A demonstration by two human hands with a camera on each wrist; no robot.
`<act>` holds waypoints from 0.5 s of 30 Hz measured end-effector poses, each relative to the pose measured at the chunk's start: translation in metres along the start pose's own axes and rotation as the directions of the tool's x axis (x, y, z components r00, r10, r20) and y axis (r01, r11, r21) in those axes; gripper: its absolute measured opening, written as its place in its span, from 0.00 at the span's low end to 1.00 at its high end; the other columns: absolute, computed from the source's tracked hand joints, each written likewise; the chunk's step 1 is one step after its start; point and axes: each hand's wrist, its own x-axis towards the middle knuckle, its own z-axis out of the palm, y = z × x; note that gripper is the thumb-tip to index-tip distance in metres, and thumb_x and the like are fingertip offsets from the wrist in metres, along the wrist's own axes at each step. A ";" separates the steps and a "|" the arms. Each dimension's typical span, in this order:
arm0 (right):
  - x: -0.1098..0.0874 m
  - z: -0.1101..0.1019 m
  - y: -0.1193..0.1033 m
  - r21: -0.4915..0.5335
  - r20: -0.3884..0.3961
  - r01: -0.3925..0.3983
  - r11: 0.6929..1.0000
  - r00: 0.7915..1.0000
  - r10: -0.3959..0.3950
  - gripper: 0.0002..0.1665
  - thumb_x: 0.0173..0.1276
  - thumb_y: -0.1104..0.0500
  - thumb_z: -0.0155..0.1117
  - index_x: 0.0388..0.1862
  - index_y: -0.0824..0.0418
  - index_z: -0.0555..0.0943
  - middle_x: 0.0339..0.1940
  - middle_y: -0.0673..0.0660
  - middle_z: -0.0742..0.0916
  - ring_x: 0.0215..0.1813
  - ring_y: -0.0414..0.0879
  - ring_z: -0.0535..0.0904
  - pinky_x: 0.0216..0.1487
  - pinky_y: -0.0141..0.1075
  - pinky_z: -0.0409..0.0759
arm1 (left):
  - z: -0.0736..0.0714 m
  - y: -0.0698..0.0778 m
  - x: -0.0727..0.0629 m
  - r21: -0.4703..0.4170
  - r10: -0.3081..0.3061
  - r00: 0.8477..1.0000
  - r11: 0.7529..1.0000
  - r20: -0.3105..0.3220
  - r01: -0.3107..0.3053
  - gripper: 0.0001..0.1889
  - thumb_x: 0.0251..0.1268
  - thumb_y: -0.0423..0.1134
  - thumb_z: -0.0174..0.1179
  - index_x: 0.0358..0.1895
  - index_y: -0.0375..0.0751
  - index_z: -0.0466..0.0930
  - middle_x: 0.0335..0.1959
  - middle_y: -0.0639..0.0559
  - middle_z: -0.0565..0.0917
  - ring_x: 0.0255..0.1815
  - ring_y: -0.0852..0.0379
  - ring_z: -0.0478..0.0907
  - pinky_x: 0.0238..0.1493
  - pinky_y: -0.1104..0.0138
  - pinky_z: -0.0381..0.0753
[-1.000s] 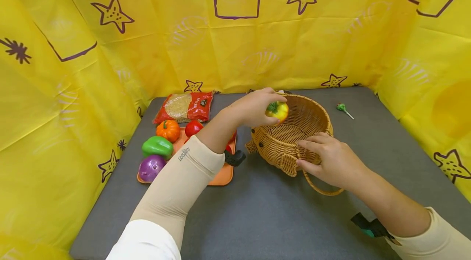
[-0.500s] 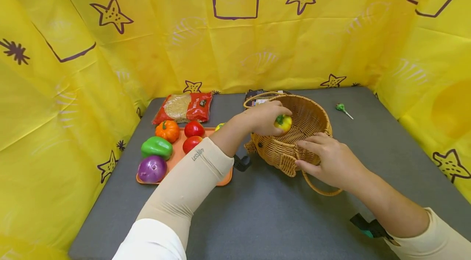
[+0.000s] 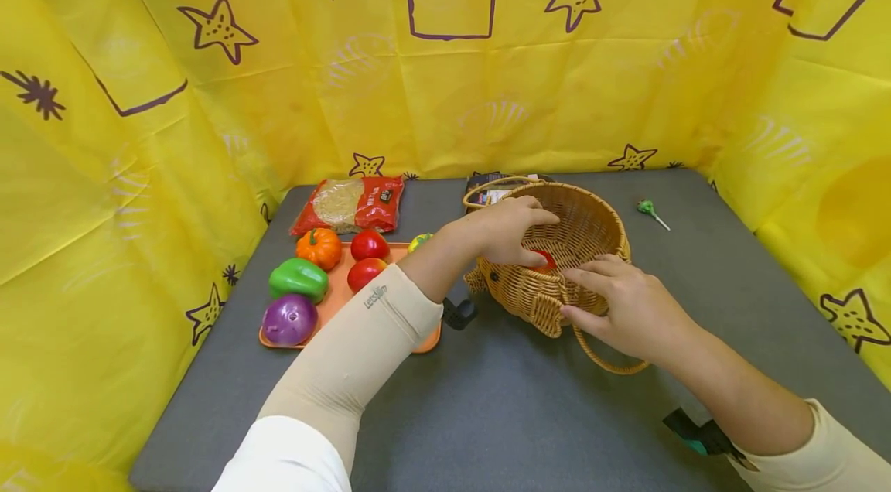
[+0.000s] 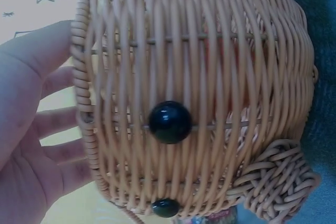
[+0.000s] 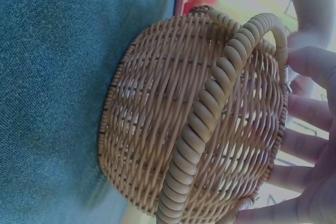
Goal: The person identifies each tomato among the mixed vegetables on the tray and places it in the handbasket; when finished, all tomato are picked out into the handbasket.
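A wicker basket [image 3: 524, 287] with black bead eyes stands right of the table's middle. My left hand [image 3: 506, 230] hangs over its left rim, fingers spread and holding nothing. Beneath it, inside the basket, a red patch of the toy bell pepper [image 3: 545, 260] shows; the rest is hidden. In the left wrist view, reddish colour shows through the weave, and the left fingers [image 4: 63, 174] reach behind the rim. My right hand [image 3: 629, 306] rests at the basket's near right rim, its fingers [image 5: 302, 145] fairly straight and their tips partly hidden.
An orange tray [image 3: 337, 283] at left holds a purple vegetable, a green pepper, an orange pumpkin and red produce. Behind it lies a red noodle bag [image 3: 379, 202]. A dark package [image 3: 480, 184] lies behind the basket, a green lollipop [image 3: 649, 208] to its right. Yellow cloth surrounds the table.
My left hand carried the yellow-and-red pepper over the rim into the basket and let go of it. The pepper has dropped lower, showing red. My right hand has stayed at the rim.
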 end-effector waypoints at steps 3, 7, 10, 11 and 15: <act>0.000 0.000 0.000 0.004 -0.011 0.008 1.000 1.000 -0.008 0.27 0.57 0.49 0.80 0.55 0.57 0.88 0.48 0.59 0.89 0.53 0.63 0.85 0.44 0.57 0.86 | -0.004 0.001 -0.007 -0.005 -0.002 1.000 1.000 -0.026 0.001 0.39 0.69 0.61 0.62 0.80 0.59 0.61 0.77 0.52 0.63 0.75 0.51 0.65 0.71 0.57 0.71; 0.000 0.000 0.000 0.007 -0.016 0.020 1.000 1.000 -0.019 0.27 0.57 0.50 0.80 0.55 0.58 0.88 0.48 0.59 0.89 0.52 0.62 0.85 0.43 0.56 0.86 | -0.012 0.000 -0.022 -0.022 -0.024 0.999 0.999 -0.042 0.023 0.41 0.68 0.63 0.62 0.81 0.61 0.59 0.80 0.51 0.59 0.79 0.48 0.59 0.73 0.53 0.68; 0.000 0.000 0.000 0.005 -0.015 0.025 1.000 1.000 -0.025 0.27 0.57 0.50 0.80 0.55 0.58 0.88 0.48 0.59 0.89 0.51 0.60 0.86 0.41 0.55 0.86 | -0.017 -0.005 -0.035 -0.030 -0.045 0.997 0.999 -0.056 0.043 0.42 0.67 0.63 0.64 0.81 0.63 0.58 0.82 0.49 0.56 0.82 0.45 0.53 0.76 0.49 0.63; 0.000 0.000 0.000 0.003 -0.013 0.025 1.000 1.000 -0.025 0.27 0.57 0.50 0.80 0.55 0.57 0.88 0.48 0.59 0.89 0.51 0.59 0.86 0.40 0.54 0.86 | -0.017 -0.007 -0.040 -0.035 -0.051 0.997 0.998 -0.062 0.049 0.42 0.66 0.62 0.64 0.81 0.63 0.58 0.82 0.49 0.56 0.83 0.44 0.51 0.77 0.48 0.62; 0.001 -0.002 0.000 0.002 0.009 0.013 1.000 1.000 -0.013 0.27 0.57 0.49 0.80 0.55 0.56 0.88 0.48 0.57 0.89 0.50 0.55 0.85 0.40 0.53 0.86 | -0.016 -0.019 -0.057 -0.041 -0.096 0.993 0.995 -0.063 0.093 0.42 0.66 0.62 0.65 0.81 0.64 0.58 0.83 0.48 0.54 0.83 0.41 0.50 0.76 0.45 0.63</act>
